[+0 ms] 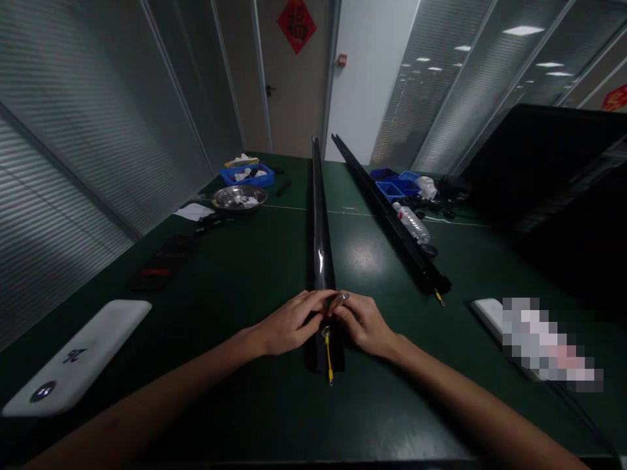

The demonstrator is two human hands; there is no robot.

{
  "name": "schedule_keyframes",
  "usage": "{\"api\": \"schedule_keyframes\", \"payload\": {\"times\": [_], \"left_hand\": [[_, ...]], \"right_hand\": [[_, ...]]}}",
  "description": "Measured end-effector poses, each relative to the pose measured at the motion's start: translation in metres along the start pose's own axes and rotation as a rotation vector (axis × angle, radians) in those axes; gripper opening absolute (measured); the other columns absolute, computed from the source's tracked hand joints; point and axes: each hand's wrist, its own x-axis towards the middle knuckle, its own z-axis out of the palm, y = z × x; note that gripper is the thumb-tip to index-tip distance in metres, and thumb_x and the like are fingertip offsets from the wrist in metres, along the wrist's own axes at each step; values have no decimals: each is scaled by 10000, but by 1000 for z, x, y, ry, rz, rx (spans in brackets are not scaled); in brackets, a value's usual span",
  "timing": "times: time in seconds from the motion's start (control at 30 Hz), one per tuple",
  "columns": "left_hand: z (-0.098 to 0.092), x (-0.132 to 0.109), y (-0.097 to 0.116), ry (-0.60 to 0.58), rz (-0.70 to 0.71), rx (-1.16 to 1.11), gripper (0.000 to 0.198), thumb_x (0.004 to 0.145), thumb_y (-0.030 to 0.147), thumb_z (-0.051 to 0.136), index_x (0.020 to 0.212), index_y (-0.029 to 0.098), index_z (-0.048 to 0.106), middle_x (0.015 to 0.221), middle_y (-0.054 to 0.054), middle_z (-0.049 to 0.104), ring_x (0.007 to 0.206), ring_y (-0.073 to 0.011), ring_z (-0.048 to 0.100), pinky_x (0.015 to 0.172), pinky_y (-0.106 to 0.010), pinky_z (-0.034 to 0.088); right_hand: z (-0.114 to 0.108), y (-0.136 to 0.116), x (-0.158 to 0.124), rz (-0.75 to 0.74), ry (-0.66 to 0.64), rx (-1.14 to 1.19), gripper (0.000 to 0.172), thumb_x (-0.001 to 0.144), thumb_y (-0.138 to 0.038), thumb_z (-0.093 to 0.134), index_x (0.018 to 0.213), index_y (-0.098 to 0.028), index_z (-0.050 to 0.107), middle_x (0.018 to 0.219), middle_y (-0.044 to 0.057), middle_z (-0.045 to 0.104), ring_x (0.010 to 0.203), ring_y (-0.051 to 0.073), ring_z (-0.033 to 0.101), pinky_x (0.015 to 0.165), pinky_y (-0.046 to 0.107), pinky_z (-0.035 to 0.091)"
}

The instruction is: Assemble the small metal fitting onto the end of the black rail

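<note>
A long black channel-shaped rail (322,222) lies on the table, running away from me. Both my hands meet over its near end. My left hand (294,323) comes from the left with fingers bent and closed over the rail. From the other side, my right hand (365,320) pinches with thumb and forefinger at the same spot, a ring on one finger. Whatever is between the fingertips is too small and dark to make out. Just below them, a short yellow wire (328,356) with a ring terminal lies over the rail's end.
A second black rail (386,209) with a yellow wire lies to the right, beside a plastic bottle (412,223) and blue bins (399,186). At left are a metal bowl (240,197), blue tray (247,175) and white device (78,356). A dark monitor (553,170) stands at right.
</note>
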Motion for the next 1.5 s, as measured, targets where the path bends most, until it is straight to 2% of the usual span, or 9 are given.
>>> {"api": "schedule_keyframes", "payload": {"times": [0.13,0.37,0.57,0.87,1.0,1.23,1.5], "left_hand": [[0,2,-1,-3,-7,-6,485,1036,165,488,1515,199,424,1369,-106,640,1269,-231,609,1115,-439,492],[0,1,-3,-22,39,17,435,1043,154,481,1476,200,488,1310,-103,655,1201,-227,630,1070,-420,526],[0,0,-4,-37,58,9,425,1044,134,465,1464,194,495,1211,-90,650,1130,-214,625,1039,-391,534],[1,1,-6,-52,76,16,436,1043,130,459,1473,196,490,1231,-103,649,1138,-234,617,1042,-418,518],[-1,0,-5,-60,62,5,463,1040,129,468,1497,201,467,1213,-100,647,1111,-230,617,1026,-411,518],[-2,0,-5,-94,44,-9,416,1063,154,451,1475,191,490,1196,-110,643,1095,-232,616,1014,-395,516],[-2,-1,-6,-79,80,11,405,1062,147,452,1465,166,486,1204,-119,641,1092,-231,623,1021,-395,521]], "right_hand": [[1,1,2,-29,-30,20,321,1108,-367,437,911,-189,617,841,48,650,736,175,623,711,291,504],[7,-3,-6,-6,79,-35,300,1102,-337,439,938,-182,638,810,47,657,707,169,630,685,288,509],[7,-9,-7,-5,64,-58,250,1095,-282,452,963,-184,639,812,42,675,692,161,647,678,277,512],[5,-9,-10,0,68,-55,241,1093,-261,446,959,-191,634,793,42,654,677,162,633,648,277,504],[4,-7,-11,-16,18,-37,207,1088,-241,447,990,-200,624,837,55,670,728,177,660,671,287,505],[3,-5,-14,-6,45,-57,186,1077,-202,442,1002,-202,613,822,53,656,700,175,646,632,294,474],[1,-4,-12,-18,-27,-52,219,1093,-230,426,997,-200,620,838,58,674,727,181,659,650,294,466]]}}
